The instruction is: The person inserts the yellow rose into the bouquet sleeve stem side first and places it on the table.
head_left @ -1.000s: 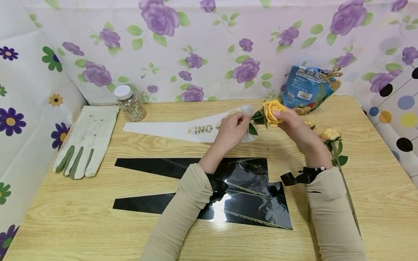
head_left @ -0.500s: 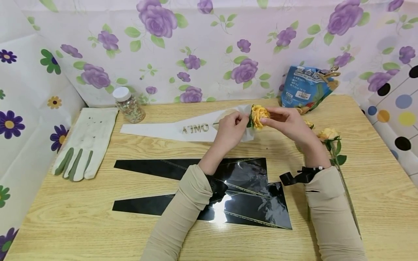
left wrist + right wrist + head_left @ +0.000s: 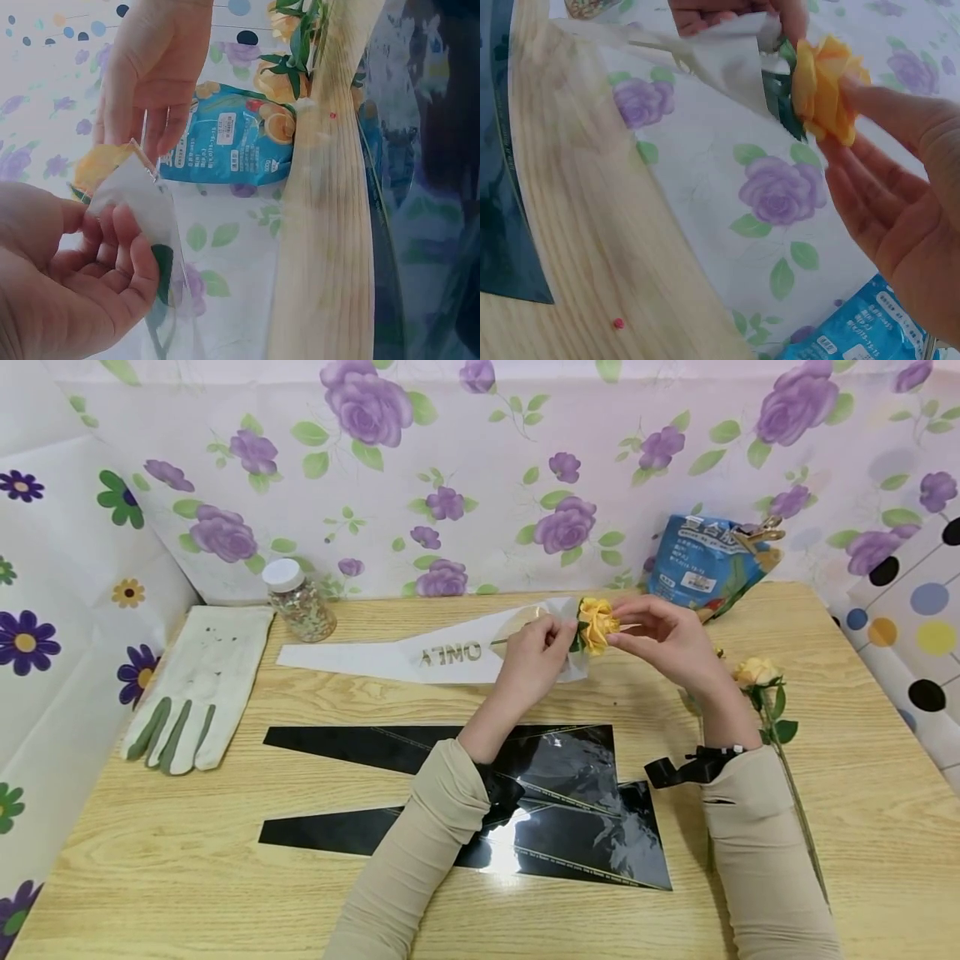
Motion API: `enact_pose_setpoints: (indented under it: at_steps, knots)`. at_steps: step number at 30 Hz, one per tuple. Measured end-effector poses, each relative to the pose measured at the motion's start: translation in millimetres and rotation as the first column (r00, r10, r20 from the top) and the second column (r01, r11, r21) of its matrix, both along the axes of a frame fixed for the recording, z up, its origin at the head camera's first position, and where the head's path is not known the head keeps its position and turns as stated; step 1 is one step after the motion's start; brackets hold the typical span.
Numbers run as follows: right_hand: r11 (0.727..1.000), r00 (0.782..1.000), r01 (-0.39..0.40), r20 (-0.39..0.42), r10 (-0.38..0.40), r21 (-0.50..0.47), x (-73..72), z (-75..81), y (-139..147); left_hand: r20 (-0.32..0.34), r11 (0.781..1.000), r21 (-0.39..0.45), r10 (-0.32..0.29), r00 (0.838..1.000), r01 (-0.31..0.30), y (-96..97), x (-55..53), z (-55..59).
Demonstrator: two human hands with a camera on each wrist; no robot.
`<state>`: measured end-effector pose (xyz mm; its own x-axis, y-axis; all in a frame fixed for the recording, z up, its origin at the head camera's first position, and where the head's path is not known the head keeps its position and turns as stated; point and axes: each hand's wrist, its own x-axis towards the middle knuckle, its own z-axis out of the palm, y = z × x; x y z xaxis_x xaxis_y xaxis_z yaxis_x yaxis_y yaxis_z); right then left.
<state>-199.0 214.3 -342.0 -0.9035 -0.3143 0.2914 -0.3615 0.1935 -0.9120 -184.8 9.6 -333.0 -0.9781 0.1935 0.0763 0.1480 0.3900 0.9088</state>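
Yellow petals show between the two hands, near the back of the wooden table (image 3: 187,860), where a rose (image 3: 597,628) lies with its bloom at the wide end of a white sleeve (image 3: 405,653). Gold letters, upside down from the person's side, are printed on this sleeve, and its narrow end points to the left. The left hand (image 3: 534,662) has its fingers curled and grips the sleeve just below the bloom; in the left wrist view, a green leaf (image 3: 162,266) is visible through the clear part of the sleeve. The right hand (image 3: 667,645) holds the bloom from the other side, with the thumb on the petals and the fingers below it, as the right wrist view shows. Nearer to the person, two black sleeves lie on the table, an upper one (image 3: 337,741) and a lower one (image 3: 592,852), which overlap at their wide parts. On the right side, a second rose (image 3: 757,672) with a long stem lies partly behind the right forearm. A blue bag (image 3: 697,564) with a gold clip (image 3: 763,532) stands at the back right, against the flowered cloth (image 3: 480,460). At the back left are a jar (image 3: 302,607) with a white lid and, beside it, a pale glove (image 3: 206,668) with green on its fingers.
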Motion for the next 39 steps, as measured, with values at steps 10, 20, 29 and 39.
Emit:
enact_pose_setpoints:
  at_steps: [10,20,29,39]
  knots:
    - [0.984,0.998,0.044,-0.041,-0.037,0.174,-1.4,-4.2,-9,-0.004,1.0,-0.021,-0.007,1.0,0.007,2.1,2.9,0.2]
    - [0.941,0.977,0.111,-0.209,-0.045,0.318,-5.3,-9.6,-18,-0.036,1.0,0.011,-0.021,0.999,0.021,0.0,5.3,2.2]
    - [0.928,0.97,0.104,-0.242,-0.016,0.358,-7.0,-8.4,-19,-0.031,1.0,0.013,-0.003,1.0,0.004,-2.1,5.8,5.8]
    - [0.91,1.0,-0.004,-0.025,0.016,0.415,0.4,2.6,-11,-0.02,1.0,0.019,0.001,1.0,0.0,0.3,5.3,2.7]
